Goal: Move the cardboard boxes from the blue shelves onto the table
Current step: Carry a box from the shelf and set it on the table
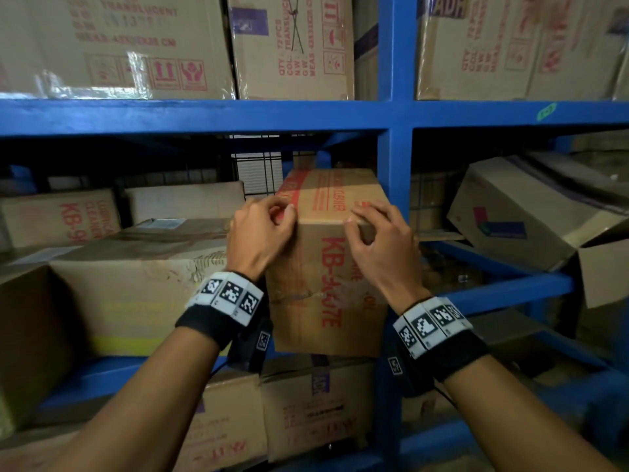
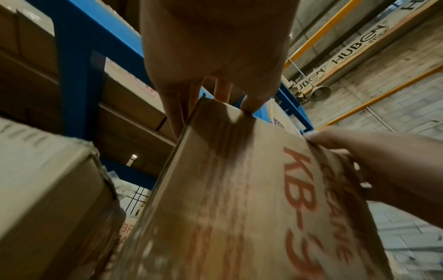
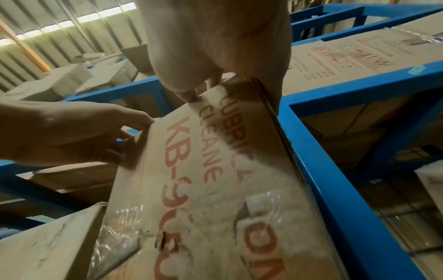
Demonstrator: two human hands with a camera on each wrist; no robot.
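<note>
A dim storeroom of blue shelves packed with cartons. Nearest, the left hand and right hand hook curled fingers over the top front edge of an upright KB-printed cardboard box on the middle shelf, likely to drag it forward; more cartons behind.

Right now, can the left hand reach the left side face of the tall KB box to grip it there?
Probably not easily. The left hand holds the tall KB box at its top front corner, but the big box beside it stands close against that side, leaving little room for fingers.
</note>
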